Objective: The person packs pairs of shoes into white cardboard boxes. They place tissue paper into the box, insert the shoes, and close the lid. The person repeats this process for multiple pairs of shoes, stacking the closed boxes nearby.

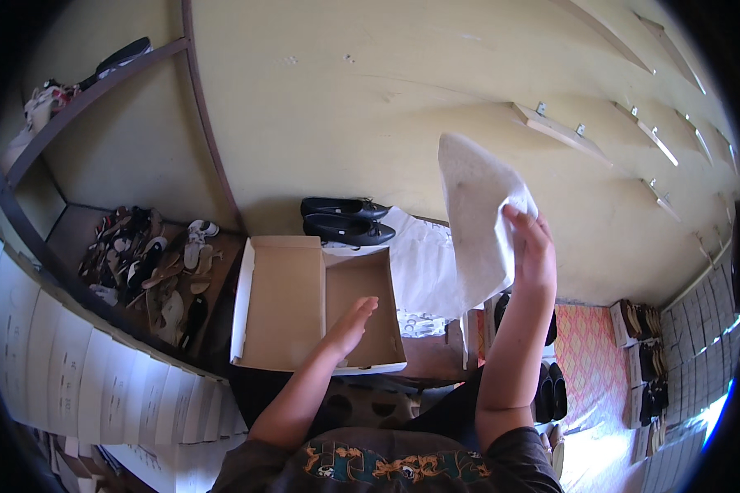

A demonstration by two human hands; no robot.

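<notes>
My right hand (533,237) is raised to the right of the box and pinches the edge of a white sheet (481,218), which looks like paper or thin cloth and hangs before the wall. With fingers stretched out, my left hand (352,327) hovers over the open shoe box (284,300). Brown inside and white outside, that box has its flap side on the left and a bare-looking compartment on the right. Just behind it stands a pair of black flat shoes (349,232) with small bows. More white wrapping paper (423,251) lies spread beside the shoes.
Stacked white shoe boxes (82,374) line the left side, below a shelf frame (99,82). A heap of sandals and shoes (160,275) fills the left corner. Small wooden ledges (559,131) jut from the wall. Displayed shoes (645,361) stand at the right, past a patterned red cloth (584,345).
</notes>
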